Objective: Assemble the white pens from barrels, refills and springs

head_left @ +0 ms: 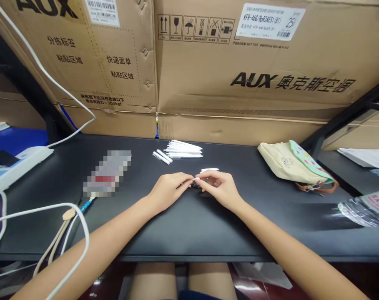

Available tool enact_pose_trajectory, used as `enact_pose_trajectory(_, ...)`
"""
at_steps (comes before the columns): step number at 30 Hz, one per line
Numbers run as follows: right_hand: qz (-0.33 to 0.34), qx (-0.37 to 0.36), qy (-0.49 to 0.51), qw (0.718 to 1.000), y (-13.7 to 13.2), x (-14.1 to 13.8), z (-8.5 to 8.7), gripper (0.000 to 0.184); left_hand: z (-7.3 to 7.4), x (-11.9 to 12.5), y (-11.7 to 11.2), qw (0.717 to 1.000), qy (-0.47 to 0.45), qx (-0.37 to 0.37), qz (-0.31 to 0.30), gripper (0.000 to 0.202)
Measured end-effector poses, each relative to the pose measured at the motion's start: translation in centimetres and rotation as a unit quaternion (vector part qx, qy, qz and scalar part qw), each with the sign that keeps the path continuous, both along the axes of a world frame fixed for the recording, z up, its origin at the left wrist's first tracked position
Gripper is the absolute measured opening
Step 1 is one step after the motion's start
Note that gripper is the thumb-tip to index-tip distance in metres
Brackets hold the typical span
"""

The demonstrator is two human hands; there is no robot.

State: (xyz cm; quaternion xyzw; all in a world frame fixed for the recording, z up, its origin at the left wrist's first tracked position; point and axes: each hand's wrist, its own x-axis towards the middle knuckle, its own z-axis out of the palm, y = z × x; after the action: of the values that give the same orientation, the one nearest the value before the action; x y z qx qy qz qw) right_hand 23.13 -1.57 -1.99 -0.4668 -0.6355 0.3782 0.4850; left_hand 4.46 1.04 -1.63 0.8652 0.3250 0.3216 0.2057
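My left hand [169, 189] and my right hand [219, 187] meet at the middle of the black table [189, 225]. Both have their fingers pinched together around a small dark part [195, 184] with a white tip, mostly hidden between the fingertips. Just behind my right hand lies a single white piece [209, 170]. Farther back sits a pile of several white pen-like sticks [184, 150], with two short white caps [162, 157] lying to its left.
Large cardboard boxes [239, 71] wall off the back of the table. A cream pouch [294, 164] lies at the right, a plastic-wrapped item [364, 208] beyond it. A blurred flat object [108, 173], white cables [51, 216] and a white-and-blue device [11, 166] occupy the left.
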Motion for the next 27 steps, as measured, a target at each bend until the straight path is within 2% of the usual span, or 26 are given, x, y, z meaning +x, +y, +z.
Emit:
enact_pose_trajectory(3, 0.001, 0.006, 0.001, 1.000, -0.1, -0.1, -0.1, 0.027, 0.0, -0.1, 0.1, 1.000, -0.002, 0.020, -0.013, 0.025)
enact_pose_trajectory(9, -0.033, 0.087, 0.001, 0.996, -0.3, -0.6, -0.2, 0.019, 0.0, 0.1, 0.0, 0.998, 0.000, 0.054, -0.019, 0.028)
enact_pose_trajectory(13, -0.038, 0.108, -0.003, 0.993, -0.5, -0.7, -0.3, 0.019, -0.2, 0.3, 0.1, 0.997, 0.004, 0.075, -0.022, 0.030)
enact_pose_trajectory(16, -0.051, 0.079, 0.026, 0.995, -0.5, -0.8, -0.2, 0.019, -0.2, 0.5, 0.0, 0.998, -0.011, 0.063, -0.016, 0.030)
enact_pose_trajectory(20, -0.045, -0.015, 0.137, 0.989, -0.1, -0.7, 0.1, 0.022, 0.4, 0.9, -0.4, 0.999, -0.035, 0.010, -0.015, 0.031)
enact_pose_trajectory(22, -0.050, -0.038, 0.178, 0.982, 0.2, -0.6, 0.3, 0.025, 1.0, 0.7, -0.2, 0.998, -0.061, -0.015, -0.016, 0.036)
enact_pose_trajectory(24, -0.066, -0.043, 0.204, 0.976, 0.5, -0.3, 0.5, 0.028, 1.6, -0.1, 0.7, 0.995, -0.088, -0.027, 0.025, 0.042)
enact_pose_trajectory(26, -0.080, -0.047, 0.221, 0.971, 0.7, 0.0, 0.7, 0.029, 2.2, -1.2, 2.2, 0.990, -0.076, -0.013, 0.120, 0.042)
enact_pose_trajectory(27, -0.084, -0.051, 0.226, 0.969, 0.7, 0.2, 0.8, 0.029, 2.5, -1.8, 3.0, 0.986, -0.036, 0.006, 0.165, 0.039)
